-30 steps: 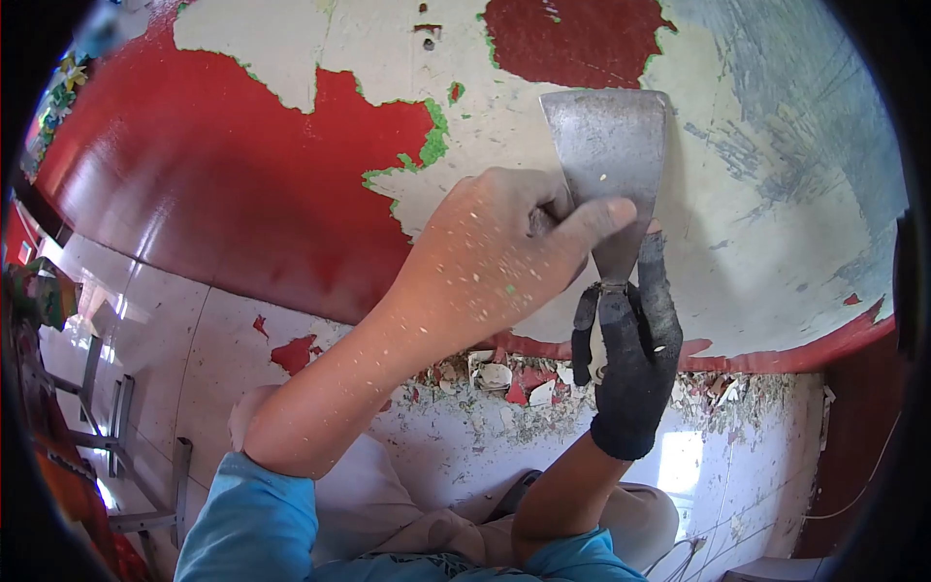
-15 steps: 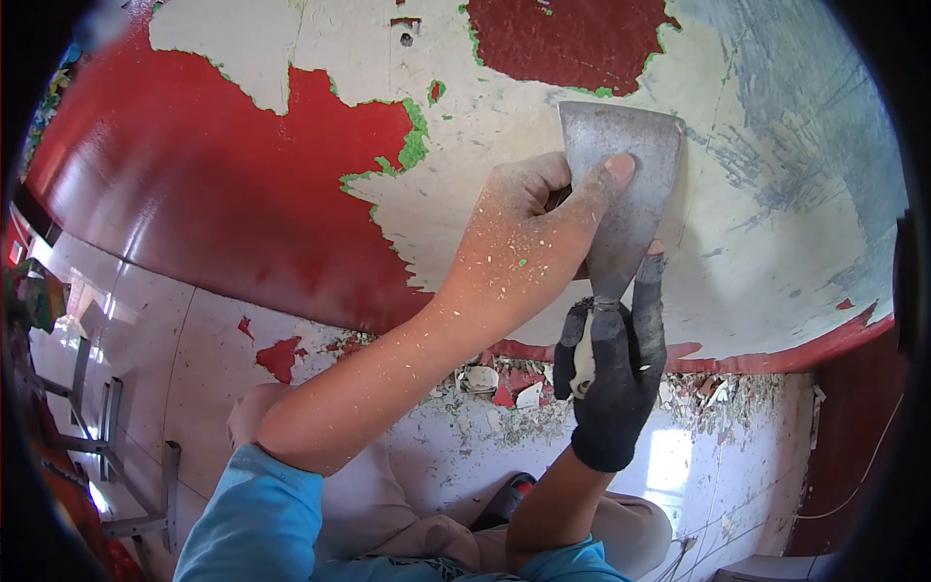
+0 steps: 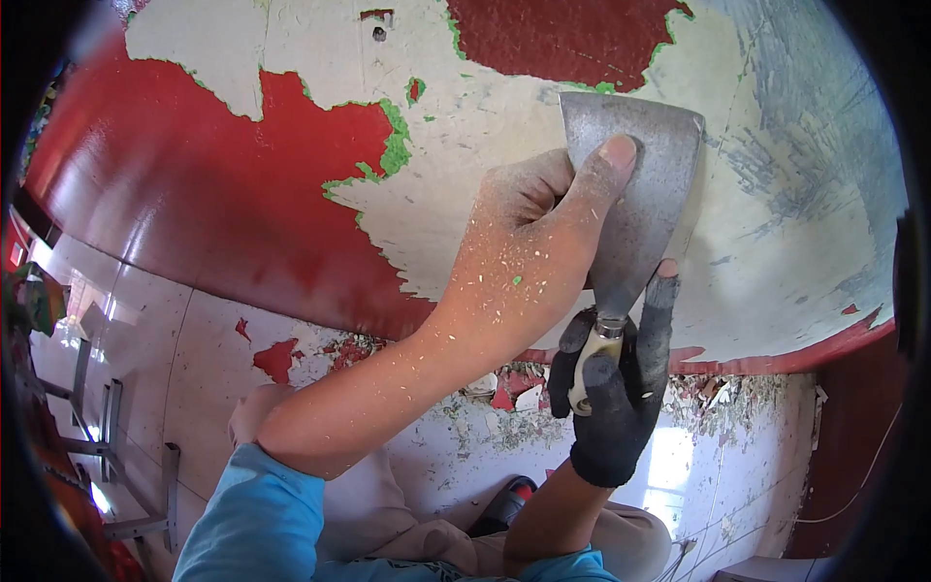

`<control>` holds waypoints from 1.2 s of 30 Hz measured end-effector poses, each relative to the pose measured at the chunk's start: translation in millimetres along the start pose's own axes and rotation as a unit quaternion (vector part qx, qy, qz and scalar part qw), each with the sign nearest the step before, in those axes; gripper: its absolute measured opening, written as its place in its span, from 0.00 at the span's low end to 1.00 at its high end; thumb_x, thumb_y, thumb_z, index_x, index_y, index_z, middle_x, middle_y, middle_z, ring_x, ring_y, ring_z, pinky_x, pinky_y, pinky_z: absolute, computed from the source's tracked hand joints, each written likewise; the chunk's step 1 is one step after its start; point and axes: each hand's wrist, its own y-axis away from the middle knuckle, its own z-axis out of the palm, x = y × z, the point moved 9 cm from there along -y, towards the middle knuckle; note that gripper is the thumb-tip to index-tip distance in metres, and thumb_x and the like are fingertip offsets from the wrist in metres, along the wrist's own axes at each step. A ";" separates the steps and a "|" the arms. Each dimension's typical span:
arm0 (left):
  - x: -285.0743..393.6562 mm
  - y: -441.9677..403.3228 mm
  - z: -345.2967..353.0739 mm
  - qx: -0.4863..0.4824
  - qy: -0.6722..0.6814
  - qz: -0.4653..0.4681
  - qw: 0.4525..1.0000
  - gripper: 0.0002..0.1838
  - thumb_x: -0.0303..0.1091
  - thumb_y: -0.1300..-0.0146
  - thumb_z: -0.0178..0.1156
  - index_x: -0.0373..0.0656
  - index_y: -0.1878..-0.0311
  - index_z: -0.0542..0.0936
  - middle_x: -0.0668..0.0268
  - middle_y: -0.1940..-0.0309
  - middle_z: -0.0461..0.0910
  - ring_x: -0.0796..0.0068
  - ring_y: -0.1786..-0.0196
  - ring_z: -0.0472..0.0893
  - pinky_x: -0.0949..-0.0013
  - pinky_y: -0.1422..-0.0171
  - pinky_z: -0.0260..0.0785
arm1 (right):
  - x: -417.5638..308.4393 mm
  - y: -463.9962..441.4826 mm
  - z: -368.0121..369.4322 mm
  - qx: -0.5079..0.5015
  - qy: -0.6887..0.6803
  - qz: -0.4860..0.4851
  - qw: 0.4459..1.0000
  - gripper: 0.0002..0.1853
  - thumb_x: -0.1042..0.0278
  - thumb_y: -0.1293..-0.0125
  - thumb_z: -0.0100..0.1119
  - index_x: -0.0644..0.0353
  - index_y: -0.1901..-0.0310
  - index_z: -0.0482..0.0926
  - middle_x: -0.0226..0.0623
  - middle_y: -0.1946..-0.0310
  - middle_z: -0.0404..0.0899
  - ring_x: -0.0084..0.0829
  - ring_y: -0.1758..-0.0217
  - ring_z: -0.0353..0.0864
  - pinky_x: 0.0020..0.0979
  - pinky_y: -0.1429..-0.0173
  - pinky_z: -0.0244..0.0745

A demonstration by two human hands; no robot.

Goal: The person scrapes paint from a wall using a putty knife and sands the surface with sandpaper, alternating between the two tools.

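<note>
A wide putty knife (image 3: 648,184) with a grey metal blade and a cream handle is held up in front of the wall. My bare left hand (image 3: 543,218), dusty and dotted with paint flecks, pinches the blade, its thumb flat on the near face and its other fingers behind. Around the handle is my right hand (image 3: 621,388) in a black fingertip-less glove, with the index finger stretched along the blade's lower edge. Behind the blade, the curved wall (image 3: 465,145) shows pale bare patches between red paint (image 3: 223,184) with green edges.
Paint chips (image 3: 514,388) and dust lie on the tiled floor along the wall's foot. Larger red flakes (image 3: 276,360) are at the left. A metal frame (image 3: 112,446) stands at far left, and a cable (image 3: 858,485) hangs at right.
The putty knife's blade has tilted slightly to the right and appears a little larger. My right hand has shifted slightly down, showing more handle. The wall has slid a little left in view.
</note>
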 end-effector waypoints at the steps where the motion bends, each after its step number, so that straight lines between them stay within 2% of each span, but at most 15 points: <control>1: -1.7 -1.1 1.0 0.001 0.007 0.003 1.000 0.22 0.46 0.31 0.53 0.32 0.70 0.77 0.67 0.81 0.76 0.83 0.79 0.76 0.77 0.76 0.67 | 0.2 -0.5 0.1 0.000 0.001 0.001 1.000 0.38 0.64 0.35 0.54 0.61 0.28 0.47 0.42 0.71 0.74 0.22 0.84 0.70 0.22 0.85 0.64; 7: -1.6 -2.0 3.0 0.004 0.013 0.026 1.000 0.23 0.46 0.31 0.53 0.32 0.71 0.77 0.67 0.82 0.76 0.84 0.79 0.75 0.77 0.76 0.66 | 4.8 4.1 -13.3 0.078 0.029 -0.014 0.996 0.30 0.63 0.36 0.56 0.68 0.36 0.61 0.48 0.69 0.76 0.23 0.85 0.70 0.23 0.86 0.63; 9: -2.9 -2.6 1.8 0.005 0.006 0.031 0.999 0.24 0.47 0.31 0.54 0.32 0.72 0.77 0.67 0.82 0.76 0.84 0.79 0.75 0.77 0.76 0.66 | 3.7 6.2 -14.5 0.076 0.006 -0.012 0.997 0.25 0.73 0.37 0.52 0.69 0.37 0.65 0.46 0.68 0.78 0.25 0.81 0.73 0.24 0.79 0.68; 12: -4.4 -4.5 -1.0 -0.016 -0.149 0.037 0.988 0.24 0.47 0.33 0.55 0.31 0.71 0.78 0.67 0.82 0.75 0.84 0.80 0.72 0.76 0.77 0.64 | 0.9 5.6 -15.4 0.104 -0.042 -0.014 0.994 0.27 0.63 0.36 0.56 0.68 0.39 0.65 0.50 0.66 0.77 0.25 0.83 0.72 0.22 0.85 0.65; 14: -8.2 -1.5 16.3 -0.140 -0.138 0.034 0.980 0.21 0.46 0.35 0.59 0.31 0.63 0.81 0.65 0.74 0.80 0.82 0.72 0.77 0.78 0.69 0.70 | -2.6 4.5 -18.5 0.094 -0.051 -0.016 0.994 0.27 0.63 0.36 0.56 0.67 0.38 0.64 0.51 0.65 0.77 0.25 0.79 0.74 0.23 0.82 0.68; 15: -3.7 -0.9 11.4 -0.140 -0.139 0.034 0.980 0.21 0.46 0.35 0.59 0.31 0.63 0.81 0.65 0.74 0.80 0.82 0.72 0.77 0.78 0.69 0.70 | -4.8 4.2 -18.1 0.085 -0.059 -0.017 0.995 0.28 0.62 0.35 0.55 0.67 0.37 0.64 0.51 0.64 0.77 0.26 0.76 0.76 0.23 0.79 0.71; 17: 0.8 6.5 18.0 -0.250 -0.228 0.018 0.941 0.18 0.42 0.37 0.61 0.32 0.63 0.82 0.66 0.73 0.80 0.81 0.68 0.77 0.77 0.65 0.69 | -8.5 2.3 -13.5 0.109 -0.077 0.014 0.991 0.28 0.60 0.36 0.55 0.69 0.40 0.64 0.48 0.69 0.76 0.25 0.81 0.73 0.23 0.83 0.66; 20: -6.8 -0.5 4.6 -0.239 -0.294 0.026 0.925 0.16 0.40 0.40 0.62 0.32 0.66 0.82 0.61 0.80 0.77 0.78 0.77 0.72 0.71 0.68 0.67 | 6.1 3.5 -13.8 0.105 -0.133 0.057 0.984 0.29 0.57 0.37 0.55 0.71 0.41 0.64 0.44 0.75 0.74 0.25 0.86 0.70 0.22 0.88 0.61; 24: -3.6 -0.2 -4.0 -0.220 -0.342 0.055 0.912 0.11 0.33 0.41 0.63 0.31 0.66 0.83 0.61 0.78 0.79 0.80 0.76 0.73 0.72 0.69 0.67 | 13.7 1.4 3.6 0.046 -0.259 0.087 0.961 0.32 0.54 0.37 0.55 0.71 0.40 0.62 0.42 0.77 0.73 0.24 0.88 0.67 0.22 0.90 0.59; 26: -1.5 9.4 3.6 -0.252 -0.250 0.048 0.934 0.06 0.26 0.42 0.63 0.31 0.66 0.83 0.63 0.78 0.79 0.83 0.75 0.73 0.74 0.68 0.67 | 14.2 1.1 9.4 0.032 -0.236 0.085 0.967 0.31 0.53 0.36 0.54 0.70 0.40 0.62 0.42 0.78 0.72 0.25 0.88 0.67 0.23 0.90 0.57; 29: -0.4 12.2 2.2 -0.223 -0.289 -0.009 0.931 0.05 0.23 0.42 0.62 0.31 0.66 0.82 0.65 0.78 0.79 0.85 0.75 0.73 0.76 0.67 0.69 | 28.2 6.6 10.9 0.059 -0.255 0.122 0.957 0.31 0.52 0.35 0.54 0.70 0.41 0.62 0.41 0.78 0.72 0.25 0.88 0.67 0.23 0.90 0.57; 31: -2.5 12.2 0.7 -0.218 -0.255 -0.024 0.942 0.05 0.24 0.41 0.61 0.30 0.66 0.82 0.65 0.78 0.79 0.85 0.75 0.73 0.77 0.68 0.69 | 29.6 8.6 9.7 0.073 -0.332 0.092 0.936 0.24 0.54 0.32 0.49 0.56 0.39 0.63 0.35 0.62 0.73 0.21 0.71 0.73 0.20 0.69 0.71; 32: -4.2 12.1 -0.3 -0.214 -0.221 -0.039 0.951 0.06 0.24 0.41 0.61 0.30 0.65 0.82 0.65 0.78 0.79 0.85 0.75 0.74 0.78 0.68 0.69 | 27.3 7.8 12.7 0.072 -0.332 0.092 0.936 0.24 0.54 0.32 0.49 0.56 0.39 0.63 0.35 0.62 0.73 0.21 0.71 0.73 0.20 0.69 0.71; 34: -6.0 12.6 -1.5 -0.210 -0.199 -0.043 0.956 0.06 0.25 0.40 0.60 0.29 0.66 0.81 0.66 0.78 0.79 0.86 0.75 0.74 0.79 0.69 0.68 | 27.5 6.9 16.7 0.088 -0.284 0.129 0.946 0.32 0.49 0.35 0.53 0.66 0.39 0.61 0.41 0.79 0.71 0.26 0.89 0.67 0.24 0.91 0.58; 36: -3.9 13.8 -2.2 -0.206 -0.178 -0.046 0.961 0.06 0.25 0.39 0.60 0.29 0.66 0.81 0.67 0.78 0.78 0.86 0.75 0.74 0.80 0.70 0.67 | 22.8 6.5 18.7 0.044 -0.271 0.119 0.954 0.33 0.49 0.35 0.53 0.65 0.38 0.59 0.43 0.78 0.72 0.27 0.89 0.67 0.24 0.91 0.58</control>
